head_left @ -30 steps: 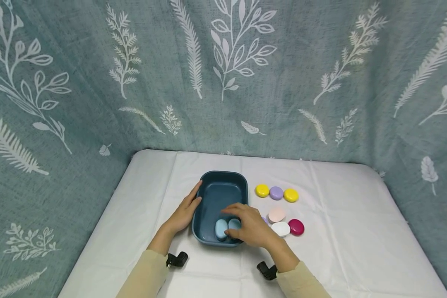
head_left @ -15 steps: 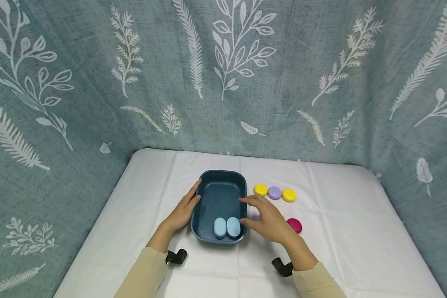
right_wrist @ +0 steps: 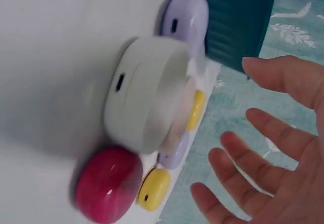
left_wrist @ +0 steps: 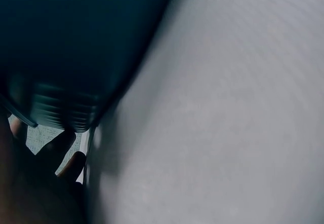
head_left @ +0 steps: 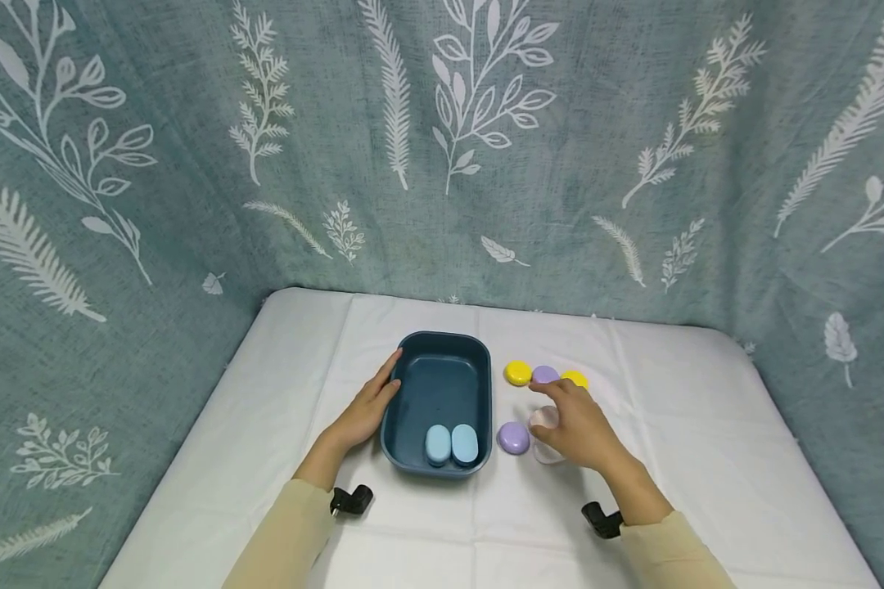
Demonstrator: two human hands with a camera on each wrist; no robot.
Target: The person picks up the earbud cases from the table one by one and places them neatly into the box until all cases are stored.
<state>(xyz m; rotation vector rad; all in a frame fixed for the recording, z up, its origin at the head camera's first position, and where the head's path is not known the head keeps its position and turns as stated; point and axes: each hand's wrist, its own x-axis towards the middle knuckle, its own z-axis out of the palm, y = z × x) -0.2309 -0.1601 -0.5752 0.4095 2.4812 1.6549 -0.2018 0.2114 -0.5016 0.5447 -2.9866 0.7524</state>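
My left hand (head_left: 361,419) lies along the left wall of the dark blue rectangular tray (head_left: 442,388), fingers outstretched against it. Two light blue rounded cases, one left (head_left: 438,444) and one right (head_left: 465,443), stand side by side at the tray's near end. Right of the tray, my right hand (head_left: 578,425) hovers with thumb and fingers apart, holding nothing. Beneath it are a white case (right_wrist: 142,92) with a small charging slot and a pale pink case (head_left: 547,415), both partly covered in the head view. These look like earbud cases. A crimson case (right_wrist: 110,186) shows only in the right wrist view.
A lilac case (head_left: 514,438) sits just right of the tray. Farther back stand a yellow case (head_left: 518,373), a second lilac case (head_left: 545,375) and another yellow one (head_left: 576,379) in a row. A patterned green curtain (head_left: 442,245) hangs behind the white-covered table (head_left: 324,343).
My right hand has let go of the right-hand light blue case in the tray, then moved right, out over the white and pink cases. The left hand stays at the tray.
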